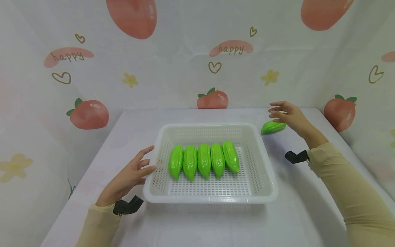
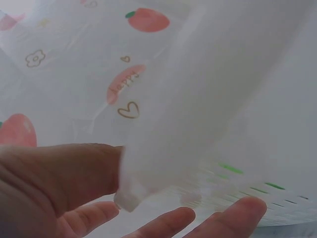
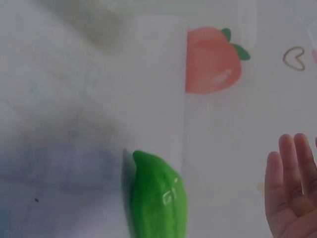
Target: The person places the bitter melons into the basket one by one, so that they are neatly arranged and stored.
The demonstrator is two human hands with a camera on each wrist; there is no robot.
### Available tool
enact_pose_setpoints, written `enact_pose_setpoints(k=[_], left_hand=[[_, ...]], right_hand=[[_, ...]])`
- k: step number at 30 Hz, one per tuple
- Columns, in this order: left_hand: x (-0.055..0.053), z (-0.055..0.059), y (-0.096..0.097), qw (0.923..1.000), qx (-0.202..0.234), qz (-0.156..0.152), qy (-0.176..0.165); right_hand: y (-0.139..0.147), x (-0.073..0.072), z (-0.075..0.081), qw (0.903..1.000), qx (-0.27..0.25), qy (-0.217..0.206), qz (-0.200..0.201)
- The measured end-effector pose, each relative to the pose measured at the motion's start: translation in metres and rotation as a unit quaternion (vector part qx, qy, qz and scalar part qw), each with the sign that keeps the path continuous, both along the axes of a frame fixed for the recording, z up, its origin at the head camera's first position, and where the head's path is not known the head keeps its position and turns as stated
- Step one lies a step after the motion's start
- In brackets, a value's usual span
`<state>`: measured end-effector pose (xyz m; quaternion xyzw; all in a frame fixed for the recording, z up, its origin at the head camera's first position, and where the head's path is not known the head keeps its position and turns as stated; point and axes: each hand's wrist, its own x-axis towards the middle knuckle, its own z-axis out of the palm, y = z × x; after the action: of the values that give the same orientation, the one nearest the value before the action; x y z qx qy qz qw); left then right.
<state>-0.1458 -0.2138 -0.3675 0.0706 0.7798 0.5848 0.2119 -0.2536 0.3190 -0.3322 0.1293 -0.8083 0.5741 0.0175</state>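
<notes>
Several glossy green ridged gourds (image 1: 204,161) with pointed ends lie side by side in a white plastic basket (image 1: 210,199). At the basket's left rim is my left hand (image 1: 131,175), fingers spread and loosely bent. In the left wrist view its thumb (image 2: 94,171) meets the basket's edge, while the fingers (image 2: 242,213) extend beneath the wall. Outside the basket, at the back right, one more green gourd (image 1: 273,127) rests on the table. My right hand (image 1: 290,116) hovers over it with relaxed fingers and holds nothing; the right wrist view shows the hand (image 3: 294,198) apart from the gourd (image 3: 159,198).
The basket stands mid-table on a pale tabletop (image 1: 197,226). Behind and at both sides hangs a white cloth (image 1: 172,68) printed with peaches, hearts and flowers. A black wrist piece (image 1: 128,206) is on the left sleeve, another black wrist piece (image 1: 296,156) on the right.
</notes>
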Motion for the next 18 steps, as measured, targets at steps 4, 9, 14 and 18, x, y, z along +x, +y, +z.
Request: enact_pose_setpoints(k=[4, 9, 14, 18], left_hand=[[0.000, 0.000, 0.001, 1.0000, -0.002, 0.003, -0.001], [0.000, 0.001, 0.001, 1.0000, -0.004, 0.005, 0.000], [0.001, 0.001, 0.001, 0.9999, -0.013, 0.008, -0.001], [0.001, 0.000, 0.002, 0.9999, -0.014, 0.010, -0.002]], right_hand=[[0.009, -0.009, -0.008, 0.9991, -0.033, -0.020, -0.018], [0.018, -0.018, -0.017, 0.9974, -0.011, -0.033, -0.063], [0.023, -0.024, -0.028, 0.9935, 0.037, -0.028, -0.104], [0.026, -0.027, -0.036, 0.9895, 0.059, -0.043, -0.125]])
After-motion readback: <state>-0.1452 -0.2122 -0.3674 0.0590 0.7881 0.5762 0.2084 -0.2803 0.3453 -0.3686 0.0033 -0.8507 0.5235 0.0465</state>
